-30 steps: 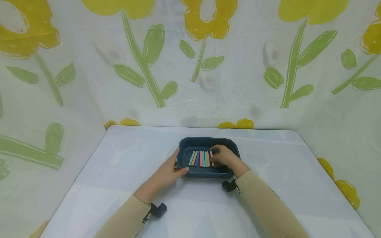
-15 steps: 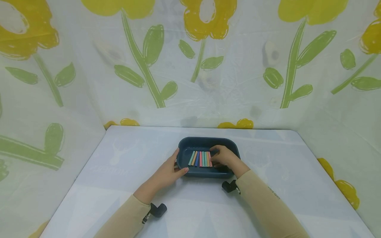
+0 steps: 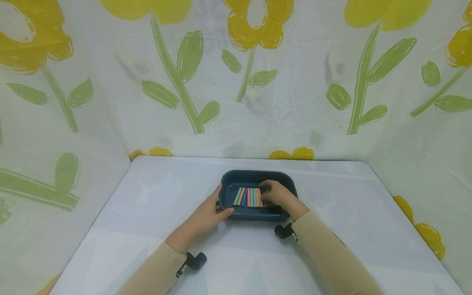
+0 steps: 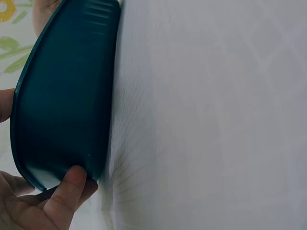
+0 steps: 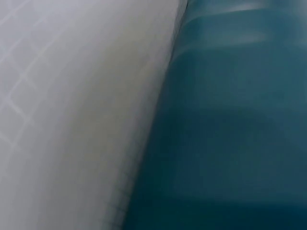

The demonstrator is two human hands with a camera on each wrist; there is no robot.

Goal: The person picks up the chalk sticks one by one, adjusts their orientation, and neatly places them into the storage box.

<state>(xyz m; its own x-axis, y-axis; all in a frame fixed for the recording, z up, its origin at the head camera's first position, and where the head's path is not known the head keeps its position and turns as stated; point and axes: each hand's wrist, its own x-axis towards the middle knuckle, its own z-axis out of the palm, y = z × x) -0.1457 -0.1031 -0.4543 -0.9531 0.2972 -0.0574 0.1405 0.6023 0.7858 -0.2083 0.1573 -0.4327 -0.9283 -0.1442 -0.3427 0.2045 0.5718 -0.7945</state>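
A dark blue-green tray (image 3: 258, 217) stands on the table, with several coloured chalk sticks (image 3: 252, 198) lying side by side in it. At the tray's left end my left hand (image 3: 207, 214) grips the wall, thumb over the near corner. The left wrist view shows its fingers (image 4: 69, 191) bent against the outside of the tray wall (image 4: 62, 105). Reaching in from the right, my right hand (image 3: 281, 196) pinches the rightmost pink chalk stick (image 3: 261, 203), which lies up against the row. The right wrist view has only the tray's outer wall (image 5: 230, 143), not the fingers.
The white table (image 3: 155, 205) stretches around the tray on all sides. Behind it hangs a flower-printed cloth (image 3: 287, 102), which also covers both sides. Small black devices (image 3: 196, 261) are strapped at each wrist.
The rightmost pink chalk stick has slid left with my right fingers, closing the gap to the row. My left hand and the tray have stayed in place.
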